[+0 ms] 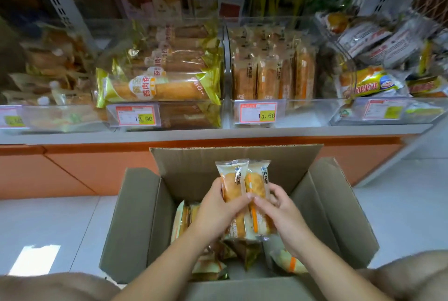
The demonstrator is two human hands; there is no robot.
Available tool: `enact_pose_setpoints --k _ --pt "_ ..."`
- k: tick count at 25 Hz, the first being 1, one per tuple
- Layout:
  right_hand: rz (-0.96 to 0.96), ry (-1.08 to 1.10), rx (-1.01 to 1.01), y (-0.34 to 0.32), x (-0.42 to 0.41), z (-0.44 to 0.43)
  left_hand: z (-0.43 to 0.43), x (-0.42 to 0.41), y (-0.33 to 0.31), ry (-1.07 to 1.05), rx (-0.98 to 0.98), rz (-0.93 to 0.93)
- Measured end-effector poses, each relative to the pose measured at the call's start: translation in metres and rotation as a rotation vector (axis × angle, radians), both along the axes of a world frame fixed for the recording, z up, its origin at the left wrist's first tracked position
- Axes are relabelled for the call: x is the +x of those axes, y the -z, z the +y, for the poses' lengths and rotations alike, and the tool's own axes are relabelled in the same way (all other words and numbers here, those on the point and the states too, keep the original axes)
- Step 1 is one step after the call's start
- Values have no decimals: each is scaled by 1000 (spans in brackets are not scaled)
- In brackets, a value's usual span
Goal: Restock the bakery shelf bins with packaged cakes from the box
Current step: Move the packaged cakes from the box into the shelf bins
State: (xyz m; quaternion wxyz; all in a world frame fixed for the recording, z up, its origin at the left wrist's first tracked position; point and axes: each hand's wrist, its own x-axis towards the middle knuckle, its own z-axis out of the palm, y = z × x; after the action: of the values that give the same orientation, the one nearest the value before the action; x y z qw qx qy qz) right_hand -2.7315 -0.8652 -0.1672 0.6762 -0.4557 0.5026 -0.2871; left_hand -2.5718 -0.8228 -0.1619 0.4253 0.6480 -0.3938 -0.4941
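Two packaged cakes point(243, 179) in clear wrappers with an orange stripe stand upright, side by side, above the open cardboard box point(135, 216). My left hand point(215, 208) grips the left pack and my right hand point(278, 206) grips the right pack, thumbs meeting in front. More packs point(288, 263) lie in the bottom of the box. Straight ahead, the clear shelf bin point(303, 111) priced 15.60 holds upright rows of the same cakes point(271, 70).
A bin of long yellow-wrapped rolls point(157, 85) priced 13.90 sits left of the cake bin. Bins with mixed packs point(371, 82) are to the right and far left. The orange shelf base point(84, 169) stands behind the box. My knees flank the box on the white floor.
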Motion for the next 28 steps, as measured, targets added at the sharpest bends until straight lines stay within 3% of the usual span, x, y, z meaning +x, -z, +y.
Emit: enact_pose_setpoints --k 7,13,16,20,23,28 --pt "-68 143 -467 -124 -14 -69 -41 10 -99 4 -288 -258" --pt "321 170 -826 -203 -37 -147 -74 33 -151 -6 -390 -462" --pt "619 112 -772 -194 -36 -177 -82 38 -159 12 -368 -512" --pt "961 -167 -622 -165 -17 -203 -87 41 -149 2 -345 -466" --pt "939 -226 -599 -161 -8 -217 -92 38 -138 41 -338 -475" --pt "682 -238 -425 -161 -8 -226 -99 38 -136 22 -364 -445"
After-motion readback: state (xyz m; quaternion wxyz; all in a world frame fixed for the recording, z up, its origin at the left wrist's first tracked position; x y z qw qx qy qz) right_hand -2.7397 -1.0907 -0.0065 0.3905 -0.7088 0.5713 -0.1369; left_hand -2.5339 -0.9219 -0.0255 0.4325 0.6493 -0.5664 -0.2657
